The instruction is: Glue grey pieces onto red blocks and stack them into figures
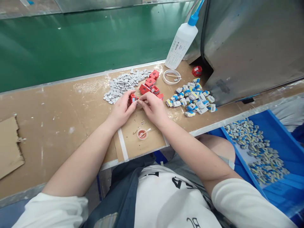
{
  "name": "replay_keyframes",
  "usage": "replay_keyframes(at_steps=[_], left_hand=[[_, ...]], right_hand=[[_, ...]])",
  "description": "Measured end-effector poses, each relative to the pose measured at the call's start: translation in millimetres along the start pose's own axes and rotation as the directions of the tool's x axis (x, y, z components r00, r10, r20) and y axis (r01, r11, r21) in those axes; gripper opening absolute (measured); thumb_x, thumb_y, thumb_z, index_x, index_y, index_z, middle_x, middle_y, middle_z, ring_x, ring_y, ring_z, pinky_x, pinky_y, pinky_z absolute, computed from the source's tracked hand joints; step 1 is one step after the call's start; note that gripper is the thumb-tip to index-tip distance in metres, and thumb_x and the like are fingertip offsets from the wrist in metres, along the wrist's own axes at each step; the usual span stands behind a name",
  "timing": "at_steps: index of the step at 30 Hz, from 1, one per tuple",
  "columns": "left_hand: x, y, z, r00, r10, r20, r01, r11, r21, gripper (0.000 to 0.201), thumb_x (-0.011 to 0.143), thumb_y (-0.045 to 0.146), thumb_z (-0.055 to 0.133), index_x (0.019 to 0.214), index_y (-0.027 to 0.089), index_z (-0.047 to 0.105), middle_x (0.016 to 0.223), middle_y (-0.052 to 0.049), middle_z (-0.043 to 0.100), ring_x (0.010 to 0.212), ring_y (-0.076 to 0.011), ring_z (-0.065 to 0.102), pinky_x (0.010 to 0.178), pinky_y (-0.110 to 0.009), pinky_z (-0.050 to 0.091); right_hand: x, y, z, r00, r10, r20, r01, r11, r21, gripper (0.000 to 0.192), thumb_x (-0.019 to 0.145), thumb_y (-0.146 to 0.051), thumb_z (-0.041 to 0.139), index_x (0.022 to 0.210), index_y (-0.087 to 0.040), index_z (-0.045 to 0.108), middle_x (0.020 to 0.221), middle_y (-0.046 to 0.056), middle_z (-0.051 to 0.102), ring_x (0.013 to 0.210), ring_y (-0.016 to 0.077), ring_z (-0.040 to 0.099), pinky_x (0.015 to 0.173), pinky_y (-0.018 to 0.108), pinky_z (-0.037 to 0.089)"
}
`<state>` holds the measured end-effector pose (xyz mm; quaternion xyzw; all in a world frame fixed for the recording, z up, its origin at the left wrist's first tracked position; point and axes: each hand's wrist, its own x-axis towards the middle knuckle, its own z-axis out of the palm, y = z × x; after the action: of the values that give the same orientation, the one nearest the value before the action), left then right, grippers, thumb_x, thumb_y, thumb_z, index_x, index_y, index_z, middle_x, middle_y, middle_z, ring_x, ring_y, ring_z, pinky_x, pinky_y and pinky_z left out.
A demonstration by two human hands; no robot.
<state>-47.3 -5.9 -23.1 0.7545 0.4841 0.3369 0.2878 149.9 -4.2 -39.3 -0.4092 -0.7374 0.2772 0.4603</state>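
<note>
While hands (139, 109) pinch boxy red plastic housing (132, 98), cardboard-brown bench (59, 110)

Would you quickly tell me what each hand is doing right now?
Left hand: closed on a small red part.
Right hand: fingers pinched at the same red part; whether it holds something cannot be told.

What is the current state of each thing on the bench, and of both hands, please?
left hand: closed around a red housing
right hand: fingertips pinched at the same red housing
squeeze bottle: upright, leaning, blue nozzle on
small red cap: open, a stick resting in it
white ring dish: open, a stick lying across it
grey parts: loose pile
blue tray: holding many small parts
</note>
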Motion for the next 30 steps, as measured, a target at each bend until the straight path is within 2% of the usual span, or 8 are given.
replay_keyframes(at_steps=[4, 9, 14, 19, 30], left_hand=[[-0.6, -0.9, -0.2, 0.996, 0.081, 0.044, -0.083, 0.995, 0.058, 0.048, 0.108, 0.037, 0.047, 0.152, 0.017, 0.049, 0.155, -0.017, 0.06, 0.146, -0.0269, 0.057, 0.127, -0.04, 0.042], [-2.7, -0.1, -1.1, 0.996, 0.07, 0.055, -0.074, 0.995, 0.071, 0.041, 0.108, 0.037, 0.043, 0.144, 0.017, 0.048, 0.142, -0.016, 0.062, 0.131, -0.0255, 0.062, 0.118, -0.038, 0.047], [-4.7, -0.1, -0.6, 0.995, 0.064, 0.072, -0.069, 0.995, 0.075, 0.035, 0.107, 0.038, 0.044, 0.137, 0.021, 0.046, 0.136, -0.013, 0.061, 0.125, -0.0258, 0.062, 0.113, -0.04, 0.048], [-4.6, 1.0, -0.6, 0.994, 0.07, 0.089, -0.077, 0.994, 0.076, 0.033, 0.106, 0.036, 0.044, 0.136, 0.022, 0.046, 0.133, -0.013, 0.061, 0.12, -0.0259, 0.062, 0.109, -0.041, 0.049], [-4.8, 2.2, -0.4, 0.994, 0.062, 0.093, -0.074, 0.987, 0.139, 0.028, 0.104, 0.03, 0.045, 0.131, 0.022, 0.047, 0.129, -0.012, 0.062, 0.121, -0.0259, 0.061, 0.108, -0.041, 0.05]], right_hand=[[-0.5, 1.2, 2.7, 1.0, 0.013, 0.014, -0.013, 1.0, 0.022, 0.013, 0.106, -0.032, 0.06, 0.095, -0.025, 0.058, 0.098, 0.005, 0.07, 0.091, 0.0212, 0.064, 0.086, 0.035, 0.052], [-2.1, -0.9, 4.7, 0.997, 0.043, 0.058, -0.039, 0.996, -0.08, 0.024, 0.109, -0.041, 0.055, 0.092, -0.025, 0.053, 0.09, 0.003, 0.064, 0.081, 0.0205, 0.057, 0.073, 0.033, 0.042], [-1.8, -4.4, 3.2, 0.982, -0.041, 0.183, 0.08, 0.974, -0.212, 0.036, 0.115, -0.042, 0.038, 0.083, -0.026, 0.042, 0.08, 0.003, 0.057, 0.074, 0.0215, 0.05, 0.071, 0.036, 0.033], [-0.9, -7.0, 1.8, 0.976, -0.063, 0.208, 0.099, 0.981, -0.167, 0.034, 0.114, -0.04, 0.037, 0.082, -0.026, 0.038, 0.078, 0.003, 0.055, 0.075, 0.0218, 0.049, 0.071, 0.037, 0.03], [-7.0, -9.0, 7.5, 0.981, 0.06, 0.183, -0.063, 0.998, 0.01, 0.034, 0.111, -0.037, 0.046, 0.08, -0.026, 0.037, 0.082, 0.0, 0.054, 0.08, 0.0201, 0.052, 0.076, 0.034, 0.037]])
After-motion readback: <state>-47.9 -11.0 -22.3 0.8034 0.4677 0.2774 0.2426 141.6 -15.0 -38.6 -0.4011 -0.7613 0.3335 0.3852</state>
